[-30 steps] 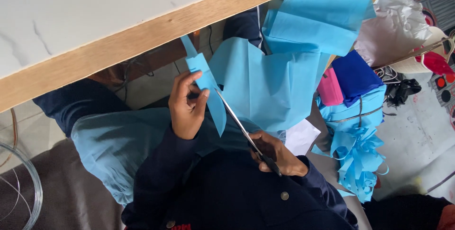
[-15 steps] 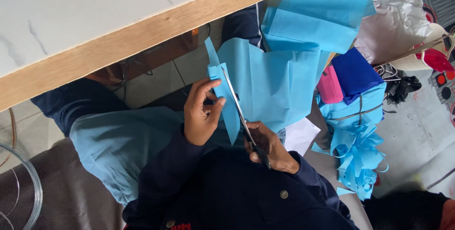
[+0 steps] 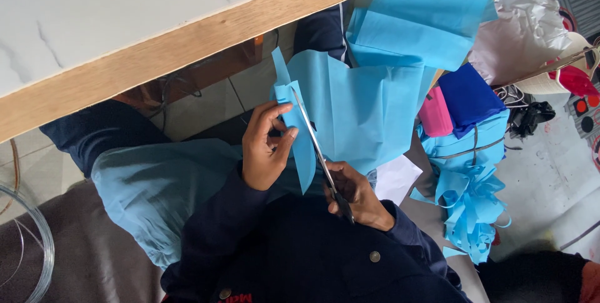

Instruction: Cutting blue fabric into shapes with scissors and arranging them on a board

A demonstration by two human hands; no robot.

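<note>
The left hand [image 3: 265,150] pinches a narrow strip of light blue sheet [image 3: 299,134] between thumb and fingers, its grip closed on the strip's upper part, just below the worktop's wooden edge [image 3: 206,40]. The strip hangs down past the palm toward the lap. The right hand [image 3: 356,193] has its grip wrapped shut around the handles of a pair of scissors [image 3: 315,147] — the long blades run up and to the left, lying along the line between the strip and the larger blue sheet [image 3: 362,109] that spreads out to the right. The blades look nearly closed, though the angle makes that hard to judge.

Both hands work over the person's lap, in front of the worktop's near edge and not on it. The worktop itself has a white marbled top [image 3: 112,3]. More blue sheet [image 3: 431,12] drapes over the worktop's right corner. To the right, off the worktop, lies a heap — a dark blue folded piece [image 3: 469,97], a pink piece [image 3: 434,112], and a tangle of cut blue strips [image 3: 472,209] below them. A crumpled white sheet [image 3: 525,28] lies beyond. A pale blue cloth [image 3: 156,190] covers the left knee.
</note>
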